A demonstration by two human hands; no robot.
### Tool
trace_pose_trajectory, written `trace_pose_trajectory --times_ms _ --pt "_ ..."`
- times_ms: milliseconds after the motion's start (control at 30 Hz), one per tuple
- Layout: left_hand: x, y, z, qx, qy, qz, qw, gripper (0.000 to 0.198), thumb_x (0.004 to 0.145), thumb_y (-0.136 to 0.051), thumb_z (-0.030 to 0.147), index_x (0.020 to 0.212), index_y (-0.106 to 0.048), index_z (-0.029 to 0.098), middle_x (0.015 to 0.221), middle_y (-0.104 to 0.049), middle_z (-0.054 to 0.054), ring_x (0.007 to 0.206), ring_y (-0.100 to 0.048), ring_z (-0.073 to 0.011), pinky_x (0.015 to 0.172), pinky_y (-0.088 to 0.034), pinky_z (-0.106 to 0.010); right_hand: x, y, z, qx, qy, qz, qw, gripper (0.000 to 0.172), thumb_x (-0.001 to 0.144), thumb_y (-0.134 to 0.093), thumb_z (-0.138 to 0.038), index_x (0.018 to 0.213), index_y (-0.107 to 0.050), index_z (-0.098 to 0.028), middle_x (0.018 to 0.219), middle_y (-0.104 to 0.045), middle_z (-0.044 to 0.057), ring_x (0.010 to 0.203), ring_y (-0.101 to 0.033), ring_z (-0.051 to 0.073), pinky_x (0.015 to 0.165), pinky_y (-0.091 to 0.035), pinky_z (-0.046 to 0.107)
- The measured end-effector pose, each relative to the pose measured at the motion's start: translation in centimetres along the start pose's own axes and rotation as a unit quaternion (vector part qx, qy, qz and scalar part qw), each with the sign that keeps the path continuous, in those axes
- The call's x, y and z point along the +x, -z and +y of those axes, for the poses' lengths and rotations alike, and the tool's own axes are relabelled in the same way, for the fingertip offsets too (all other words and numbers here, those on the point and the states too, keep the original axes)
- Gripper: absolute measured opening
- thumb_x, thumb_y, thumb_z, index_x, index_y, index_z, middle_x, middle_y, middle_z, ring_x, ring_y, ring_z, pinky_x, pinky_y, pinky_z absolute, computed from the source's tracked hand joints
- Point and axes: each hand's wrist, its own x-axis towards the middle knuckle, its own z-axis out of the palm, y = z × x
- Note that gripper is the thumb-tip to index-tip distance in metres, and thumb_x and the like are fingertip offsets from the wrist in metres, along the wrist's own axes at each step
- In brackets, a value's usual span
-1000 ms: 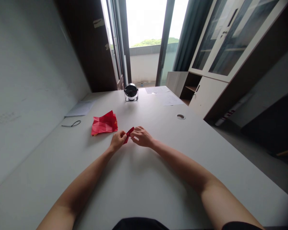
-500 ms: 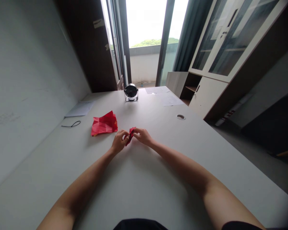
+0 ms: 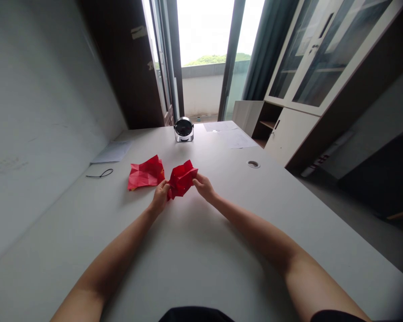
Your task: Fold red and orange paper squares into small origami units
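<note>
Between my hands is a creased sheet of red paper (image 3: 182, 180), partly spread and full of folds. My left hand (image 3: 160, 195) pinches its left edge, while my right hand (image 3: 204, 185) grips the right edge with thumb and fingers. A second creased sheet of red paper (image 3: 145, 173), with some yellow at its edges, lies on the table just left of the one I hold. My left fingertips are close to that second sheet's right corner.
On the white table (image 3: 201, 250) a small round black-and-silver fan-like device (image 3: 184, 129) stands at the back. Paper sheets (image 3: 240, 139) lie back right, more papers (image 3: 111, 152) at left. A black cord loop (image 3: 102, 173) and a round grommet hole (image 3: 253, 164) are also there.
The red paper in my hands has gone from a small folded bundle to a wider, opened sheet. My left hand has moved left, and my right hand slightly right.
</note>
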Motion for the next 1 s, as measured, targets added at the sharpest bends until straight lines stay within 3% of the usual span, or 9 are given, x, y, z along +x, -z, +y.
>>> trace_pose_trajectory --times_ms 133,333,433,600,767,900,1000 --pt "0.5 0.5 0.3 -0.033 0.01 0.011 0.999 0.018 0.081 -0.05 0.038 0.081 -0.049 0.02 0.073 -0.058 0.0 0.065 -0.056 -0.0135 0.059 -0.047 -0.026 0.0 -0.1 -0.6 0.119 -0.037 -0.003 0.992 0.026 0.078 -0.055 -0.038 0.092 -0.063 -0.017 0.082 -0.067 0.003 0.076 -0.063 0.019 0.07 -0.054 0.033" --pt "0.4 0.5 0.5 -0.077 0.024 0.006 0.997 0.015 0.084 -0.049 0.036 0.085 -0.048 0.021 0.078 -0.06 -0.001 0.068 -0.058 -0.0143 0.062 -0.049 -0.027 0.0 0.4 -0.2 0.13 -0.082 0.041 0.987 0.023 0.078 -0.061 -0.041 0.077 -0.053 -0.02 0.067 -0.06 -0.002 0.061 -0.057 0.014 0.057 -0.05 0.026" --pt "0.2 0.4 0.4 -0.08 0.029 0.015 0.996 0.018 0.082 -0.055 0.037 0.082 -0.046 0.021 0.074 -0.057 0.0 0.065 -0.057 -0.0131 0.063 -0.049 -0.027 0.0 0.5 0.4 0.14 -0.074 0.034 0.987 0.024 0.078 -0.062 -0.04 0.08 -0.046 -0.022 0.064 -0.059 -0.004 0.055 -0.056 0.013 0.051 -0.047 0.025" --pt "0.5 0.5 -0.1 -0.102 0.035 0.014 0.994 0.025 0.08 -0.062 0.038 0.091 -0.048 0.021 0.075 -0.058 0.002 0.062 -0.057 -0.0117 0.06 -0.049 -0.026 0.2 0.3 1.5 0.097 -0.002 0.056 0.994 0.019 0.076 -0.059 -0.03 0.086 -0.044 -0.024 0.064 -0.056 -0.007 0.053 -0.051 0.011 0.048 -0.041 0.021" --pt "0.6 0.5 -0.6 -0.093 0.025 0.047 0.994 0.046 0.076 -0.067 0.033 0.115 -0.044 0.022 0.081 -0.063 0.001 0.064 -0.06 -0.0116 0.061 -0.049 -0.025 0.1 0.2 1.5 0.02 0.008 0.049 0.999 0.012 0.076 -0.053 -0.027 0.085 -0.058 -0.021 0.067 -0.058 -0.004 0.058 -0.053 0.012 0.051 -0.044 0.023" --pt "0.3 0.2 -0.6 -0.053 0.025 0.037 0.998 0.043 0.073 -0.07 0.03 0.106 -0.043 0.023 0.08 -0.06 0.004 0.053 -0.052 -0.0078 0.05 -0.041 -0.02 -0.3 0.4 0.6 0.02 -0.014 0.022 0.999 0.02 0.082 -0.054 -0.036 0.081 -0.063 -0.019 0.072 -0.062 0.0 0.065 -0.057 0.014 0.058 -0.049 0.025" --pt "0.1 0.1 -0.3 -0.035 0.012 0.032 0.999 0.04 0.074 -0.069 0.033 0.101 -0.042 0.024 0.083 -0.059 0.004 0.055 -0.053 -0.0079 0.05 -0.041 -0.02 -0.4 0.5 0.4 0.0 -0.045 0.001 0.999 0.033 0.086 -0.052 -0.048 0.078 -0.062 -0.018 0.072 -0.063 0.002 0.066 -0.058 0.015 0.056 -0.047 0.024"
